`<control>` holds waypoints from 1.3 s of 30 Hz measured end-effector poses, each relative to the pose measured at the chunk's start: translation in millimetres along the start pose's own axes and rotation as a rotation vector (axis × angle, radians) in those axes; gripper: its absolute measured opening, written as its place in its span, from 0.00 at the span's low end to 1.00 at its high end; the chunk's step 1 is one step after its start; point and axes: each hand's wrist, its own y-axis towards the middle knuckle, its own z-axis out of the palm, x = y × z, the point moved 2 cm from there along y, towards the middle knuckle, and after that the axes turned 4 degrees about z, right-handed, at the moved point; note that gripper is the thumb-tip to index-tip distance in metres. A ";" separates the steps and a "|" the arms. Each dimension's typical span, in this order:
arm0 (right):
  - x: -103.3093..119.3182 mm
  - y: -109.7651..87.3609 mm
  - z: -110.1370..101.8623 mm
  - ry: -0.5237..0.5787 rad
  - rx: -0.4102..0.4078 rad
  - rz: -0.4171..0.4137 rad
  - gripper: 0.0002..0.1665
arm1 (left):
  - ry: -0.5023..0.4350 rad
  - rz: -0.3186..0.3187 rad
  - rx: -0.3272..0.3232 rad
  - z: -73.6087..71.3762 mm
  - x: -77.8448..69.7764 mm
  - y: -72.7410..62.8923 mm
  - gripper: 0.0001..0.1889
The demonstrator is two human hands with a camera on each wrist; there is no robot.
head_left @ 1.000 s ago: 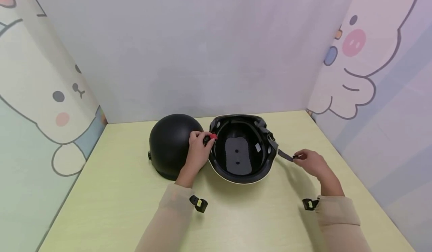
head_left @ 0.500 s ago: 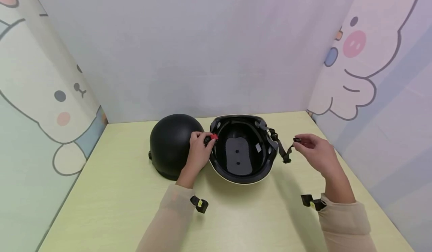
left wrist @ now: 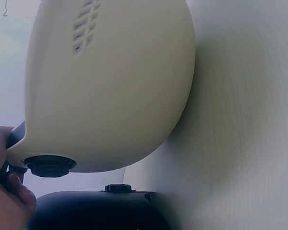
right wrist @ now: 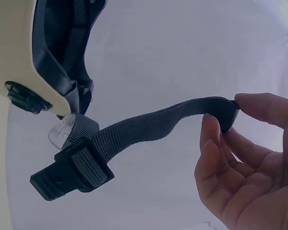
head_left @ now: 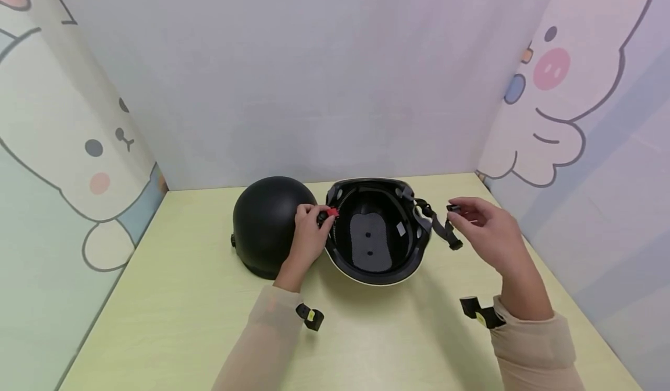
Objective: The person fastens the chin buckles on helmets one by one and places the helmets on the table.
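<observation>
An upturned cream helmet (left wrist: 115, 96) shows its black, padded inside in the head view. My left hand (head_left: 310, 231) is at its left rim, where thumb and fingers pinch a small dark piece with a red part (head_left: 332, 212). To the right of the helmet, my right hand (head_left: 487, 228) pinches the loose end of a grey webbing chin strap (right wrist: 149, 127) between thumb and fingertips. A black buckle (right wrist: 72, 170) sits on that strap near the helmet, its prong end pointing away from the hand. Black round knobs (left wrist: 50, 165) stick out from the cream shell.
A black helmet (head_left: 269, 222) stands dome up on the pale yellow table (head_left: 173, 298), left of the cream one and close against my left hand. A grey back wall (head_left: 324, 77) and side panels with cartoon animals (head_left: 555, 88) enclose the table.
My right hand has risen and come slightly left with the strap end. The strap, earlier pulled taut, now hangs bent with its buckle dangling below. My left hand has stayed at the helmet's rim.
</observation>
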 end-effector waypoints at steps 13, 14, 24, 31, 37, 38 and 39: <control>20.8 -4.9 19.7 0.032 0.049 -0.061 0.21 | 0.001 -0.006 -0.004 0.7 0.8 -0.1 0.14; 21.6 -4.3 23.9 0.036 0.068 -0.062 0.21 | 0.000 -0.005 -0.003 0.6 0.4 -0.5 0.14; 25.5 5.0 53.0 0.026 0.158 -0.071 0.20 | -0.001 -0.002 -0.005 1.2 -0.8 -2.0 0.14; 12.6 9.8 57.4 -0.012 0.177 -0.018 0.21 | -0.005 -0.007 0.002 0.0 -0.9 -3.1 0.14; 9.1 2.7 31.7 0.015 0.087 -0.012 0.24 | 0.000 -0.006 0.004 -0.3 -1.2 -2.2 0.14; 9.1 1.2 26.7 0.020 0.067 -0.014 0.25 | 0.001 -0.007 0.002 -0.5 -1.3 -2.1 0.14; 9.0 -0.2 21.9 0.027 0.046 -0.018 0.25 | 0.001 -0.010 0.002 -0.8 -1.2 -2.0 0.14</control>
